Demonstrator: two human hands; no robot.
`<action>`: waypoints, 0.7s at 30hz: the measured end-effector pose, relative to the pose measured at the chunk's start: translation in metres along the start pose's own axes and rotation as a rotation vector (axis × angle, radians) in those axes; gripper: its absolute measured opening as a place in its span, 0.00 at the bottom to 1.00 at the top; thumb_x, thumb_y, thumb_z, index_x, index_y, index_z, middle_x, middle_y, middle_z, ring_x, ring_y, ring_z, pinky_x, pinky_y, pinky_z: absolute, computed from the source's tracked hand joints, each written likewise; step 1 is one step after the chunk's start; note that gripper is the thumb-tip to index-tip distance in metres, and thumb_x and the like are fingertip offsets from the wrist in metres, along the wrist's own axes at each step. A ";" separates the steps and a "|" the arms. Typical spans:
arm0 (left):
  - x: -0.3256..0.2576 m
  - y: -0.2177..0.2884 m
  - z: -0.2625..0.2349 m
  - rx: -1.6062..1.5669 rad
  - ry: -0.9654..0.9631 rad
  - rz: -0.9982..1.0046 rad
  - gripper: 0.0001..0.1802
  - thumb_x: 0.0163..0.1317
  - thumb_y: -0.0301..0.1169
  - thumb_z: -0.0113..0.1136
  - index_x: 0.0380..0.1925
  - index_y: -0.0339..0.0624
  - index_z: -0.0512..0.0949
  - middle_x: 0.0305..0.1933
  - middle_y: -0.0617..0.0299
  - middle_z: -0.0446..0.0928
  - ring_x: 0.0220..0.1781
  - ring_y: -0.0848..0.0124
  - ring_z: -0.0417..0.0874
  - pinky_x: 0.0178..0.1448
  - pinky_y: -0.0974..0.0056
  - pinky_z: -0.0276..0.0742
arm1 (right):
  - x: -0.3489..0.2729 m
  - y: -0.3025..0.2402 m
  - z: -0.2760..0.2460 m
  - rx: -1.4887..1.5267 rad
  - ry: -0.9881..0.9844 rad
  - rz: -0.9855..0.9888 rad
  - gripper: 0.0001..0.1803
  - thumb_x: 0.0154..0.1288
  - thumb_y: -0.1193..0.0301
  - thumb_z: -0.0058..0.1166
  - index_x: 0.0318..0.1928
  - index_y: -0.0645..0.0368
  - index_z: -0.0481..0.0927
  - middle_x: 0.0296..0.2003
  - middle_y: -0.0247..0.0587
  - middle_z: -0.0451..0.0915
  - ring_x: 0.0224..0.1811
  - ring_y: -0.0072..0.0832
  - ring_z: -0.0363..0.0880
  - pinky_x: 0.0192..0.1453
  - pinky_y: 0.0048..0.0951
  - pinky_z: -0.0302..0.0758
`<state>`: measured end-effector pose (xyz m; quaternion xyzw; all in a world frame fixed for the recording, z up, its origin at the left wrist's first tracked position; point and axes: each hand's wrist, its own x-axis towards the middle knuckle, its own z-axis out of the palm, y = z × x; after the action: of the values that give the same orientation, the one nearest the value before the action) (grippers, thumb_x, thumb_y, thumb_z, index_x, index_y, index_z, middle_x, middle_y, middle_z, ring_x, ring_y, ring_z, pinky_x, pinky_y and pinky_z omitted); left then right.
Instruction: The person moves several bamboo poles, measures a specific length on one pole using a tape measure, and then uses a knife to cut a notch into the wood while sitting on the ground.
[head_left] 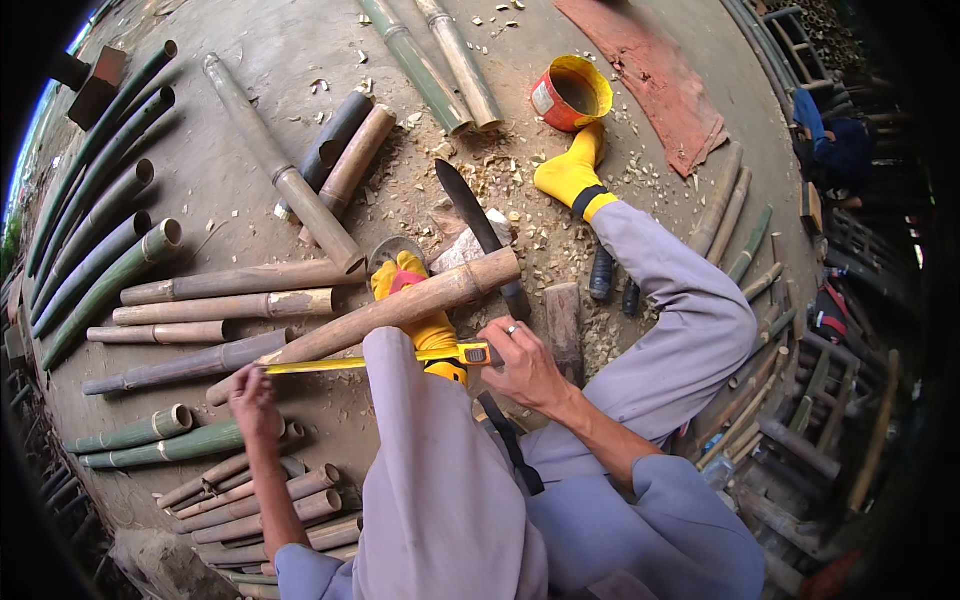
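Observation:
A thick brown bamboo pole slants in front of me, across my left leg near the knee. My right hand, with a ring on one finger, grips the yellow and dark case of a tape measure. Its yellow blade is drawn out to the left beside the pole. At the pole's left end, my left hand is closed on the tip of the blade. A dark machete lies beyond the pole, its tip pointing away. My feet wear yellow socks.
Cut bamboo lengths lie in rows on the left, with green ones further out. A red and yellow bucket holding liquid stands beyond my right foot. Wood chips litter the ground near a reddish sheet. More poles lie at right.

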<state>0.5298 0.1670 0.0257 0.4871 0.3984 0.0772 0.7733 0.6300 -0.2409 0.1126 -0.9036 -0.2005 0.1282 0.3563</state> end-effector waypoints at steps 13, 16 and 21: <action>-0.031 -0.030 0.171 1.401 -0.397 0.934 0.23 0.48 0.34 0.62 0.46 0.43 0.73 0.44 0.56 0.75 0.49 0.56 0.75 0.56 0.55 0.67 | -0.058 0.050 -0.008 -0.134 -0.224 0.345 0.16 0.50 0.75 0.53 0.41 0.61 0.66 0.44 0.56 0.70 0.45 0.57 0.71 0.50 0.47 0.70; -0.001 -0.024 0.164 1.527 -0.632 0.610 0.19 0.50 0.37 0.59 0.43 0.44 0.73 0.42 0.53 0.76 0.47 0.53 0.76 0.51 0.54 0.70 | -0.069 0.075 0.009 -0.240 -0.422 0.466 0.23 0.50 0.71 0.56 0.48 0.60 0.66 0.47 0.56 0.70 0.49 0.60 0.68 0.52 0.49 0.70; -0.033 0.065 0.192 1.390 -0.598 0.519 0.25 0.42 0.30 0.65 0.44 0.41 0.72 0.35 0.49 0.79 0.36 0.52 0.81 0.41 0.54 0.76 | -0.046 0.077 0.024 -0.163 -0.197 0.326 0.34 0.50 0.72 0.58 0.59 0.62 0.61 0.54 0.58 0.66 0.54 0.55 0.67 0.55 0.46 0.70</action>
<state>0.6578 0.0509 0.1365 0.9347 0.0051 -0.1452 0.3243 0.6016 -0.2989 0.0456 -0.9330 -0.0953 0.2552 0.2352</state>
